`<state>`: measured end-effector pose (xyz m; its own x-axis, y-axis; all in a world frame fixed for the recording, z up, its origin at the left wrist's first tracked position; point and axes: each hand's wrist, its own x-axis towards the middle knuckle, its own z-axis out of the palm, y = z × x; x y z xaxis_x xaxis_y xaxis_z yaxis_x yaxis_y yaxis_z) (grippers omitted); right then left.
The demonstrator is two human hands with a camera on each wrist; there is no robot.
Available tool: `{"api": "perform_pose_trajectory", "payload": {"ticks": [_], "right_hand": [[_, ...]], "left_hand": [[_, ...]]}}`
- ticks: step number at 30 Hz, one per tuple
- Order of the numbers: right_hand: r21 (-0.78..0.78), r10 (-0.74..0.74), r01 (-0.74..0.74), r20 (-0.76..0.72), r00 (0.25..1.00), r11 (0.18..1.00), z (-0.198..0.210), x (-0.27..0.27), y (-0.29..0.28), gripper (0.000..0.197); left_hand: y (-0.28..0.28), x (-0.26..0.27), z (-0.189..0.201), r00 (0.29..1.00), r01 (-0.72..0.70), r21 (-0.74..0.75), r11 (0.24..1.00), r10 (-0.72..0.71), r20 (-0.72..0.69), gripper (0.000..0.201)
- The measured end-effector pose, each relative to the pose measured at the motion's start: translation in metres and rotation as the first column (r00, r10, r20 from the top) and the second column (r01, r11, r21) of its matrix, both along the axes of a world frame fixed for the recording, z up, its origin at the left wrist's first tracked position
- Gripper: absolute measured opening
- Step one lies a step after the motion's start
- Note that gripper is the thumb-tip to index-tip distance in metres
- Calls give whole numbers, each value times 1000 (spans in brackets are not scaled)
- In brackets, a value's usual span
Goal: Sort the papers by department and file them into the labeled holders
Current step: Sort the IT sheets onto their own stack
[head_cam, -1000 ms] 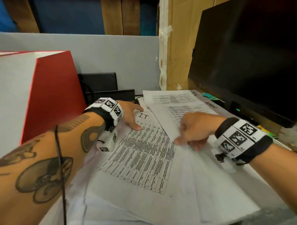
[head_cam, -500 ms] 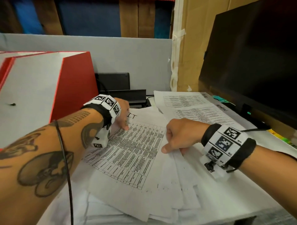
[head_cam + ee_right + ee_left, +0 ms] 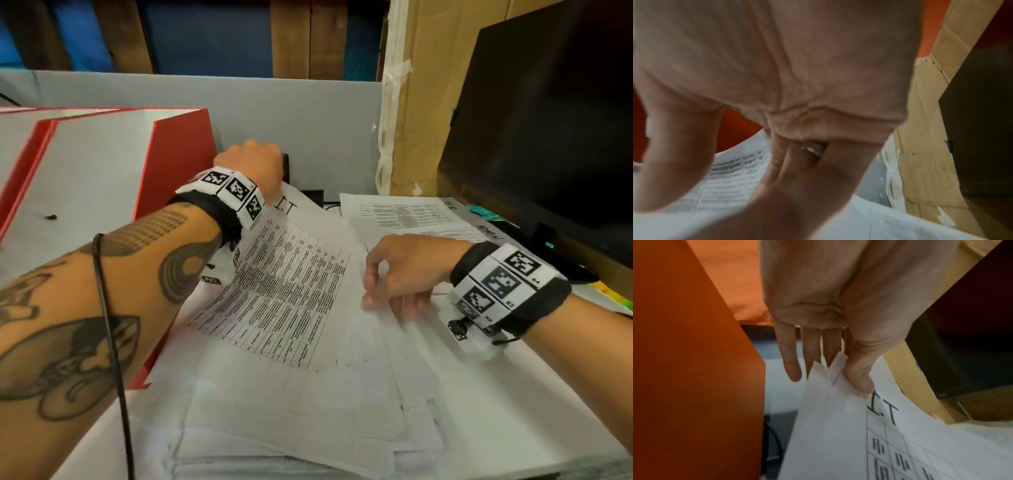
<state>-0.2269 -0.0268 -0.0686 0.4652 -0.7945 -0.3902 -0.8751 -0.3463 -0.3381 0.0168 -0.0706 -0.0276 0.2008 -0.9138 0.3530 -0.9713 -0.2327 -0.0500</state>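
A printed table sheet marked "I.T" (image 3: 287, 284) lies on top of a loose pile of white papers (image 3: 342, 411). My left hand (image 3: 253, 164) pinches its far left corner between thumb and fingers, lifting that corner beside the red file holder (image 3: 178, 154). In the left wrist view the left hand (image 3: 838, 369) holds two sheet corners of the I.T sheet (image 3: 859, 443) next to the red holder wall (image 3: 684, 369). My right hand (image 3: 394, 274) rests its fingertips on the pile, right of the sheet, fingers loosely bent. In the right wrist view the right hand (image 3: 735, 178) holds nothing.
A second stack of printed sheets (image 3: 404, 212) lies at the back right, in front of a black monitor (image 3: 548, 137). A grey partition (image 3: 308, 120) and cardboard (image 3: 428, 102) close the back. More red-and-white holders (image 3: 68, 164) stand at the left. A black device (image 3: 313, 197) sits behind the papers.
My left hand has moved from pressing the I.T sheet to pinching and lifting its far corner toward the red holder. My right hand has uncurled from a fist and rests fingertips on the pile.
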Motion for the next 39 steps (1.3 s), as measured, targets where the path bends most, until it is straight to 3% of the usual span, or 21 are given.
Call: {"api": "perform_pose_trajectory", "payload": {"ticks": [2, 5, 8, 9, 11, 15, 17, 19, 21, 23, 27, 31, 34, 39], "right_hand": [[-170, 11, -2, 51, 999, 985, 11, 3, -4, 22], [-479, 10, 128, 274, 962, 868, 21, 8, -21, 20], [-592, 133, 196, 464, 876, 782, 25, 17, -37, 41], [-608, 178, 194, 496, 850, 770, 28, 20, -41, 48], [-598, 214, 218, 566, 796, 771, 35, 26, -48, 45], [-524, 181, 284, 668, 722, 803, 47, 25, -64, 20], [-484, 170, 251, 669, 724, 838, 47, 20, -70, 19], [-452, 154, 204, 638, 754, 868, 43, 15, -77, 25], [-483, 149, 207, 599, 787, 851, 34, 11, -86, 23], [-501, 120, 284, 630, 767, 817, 25, 7, -95, 21], [-421, 52, 422, 755, 653, 803, 21, -12, -104, 10], [-327, 13, 371, 765, 644, 869, 32, -39, -106, 11], [-344, 40, 296, 710, 703, 891, 34, -46, -102, 15], [-453, 127, 193, 586, 800, 870, 32, -27, -92, 8]], "left_hand": [[7, 5, 16, 999, 2, -43, 999, -4, -51, 44], [24, 12, 37, 985, 61, -58, 996, -69, -157, 39], [40, 15, 55, 960, 124, -65, 990, -136, -244, 31], [47, 13, 60, 946, 155, -83, 985, -172, -276, 31], [55, 13, 65, 891, 171, -165, 971, -224, -396, 36], [47, 19, 39, 649, 161, -258, 953, -300, -699, 53], [41, 20, 15, 605, 147, -218, 965, -263, -752, 64], [37, 18, -7, 561, 121, -249, 961, -273, -781, 52], [35, 17, -24, 495, 77, -317, 945, -312, -811, 51], [33, 17, -34, 441, 43, -368, 929, -348, -827, 52], [31, 18, -42, 466, -63, -396, 916, -324, -823, 22], [34, 14, -43, 497, -87, -406, 910, -314, -809, 25], [37, 9, -41, 512, -103, -447, 889, -338, -790, 33], [42, 0, -41, 468, -126, -463, 877, -359, -807, 43]]}}
